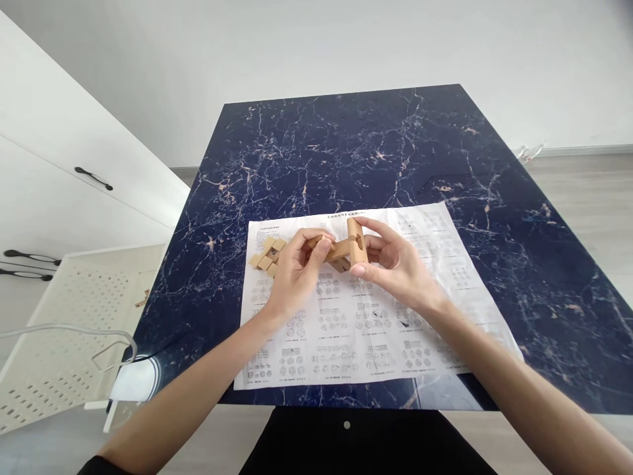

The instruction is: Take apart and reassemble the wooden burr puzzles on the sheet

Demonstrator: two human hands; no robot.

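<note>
My left hand (300, 269) pinches a light wooden puzzle piece (340, 250) between thumb and fingers. That piece reaches right to a rounded, notched wooden puzzle piece (357, 243), which stands on end in the fingers of my right hand (394, 260). The two pieces touch or overlap; whether they are joined I cannot tell. Both hands are just above a large printed instruction sheet (341, 316) with rows of small diagrams. Left of my left hand, partly behind it, a cluster of wooden puzzle blocks (268, 257) rests on the sheet.
The sheet lies near the front edge of a dark blue marbled table (316, 158). A white perforated board (84, 323) and a pale cable (74, 326) are at the left, by a white cabinet (89, 145) with black handles. A white wall rises behind.
</note>
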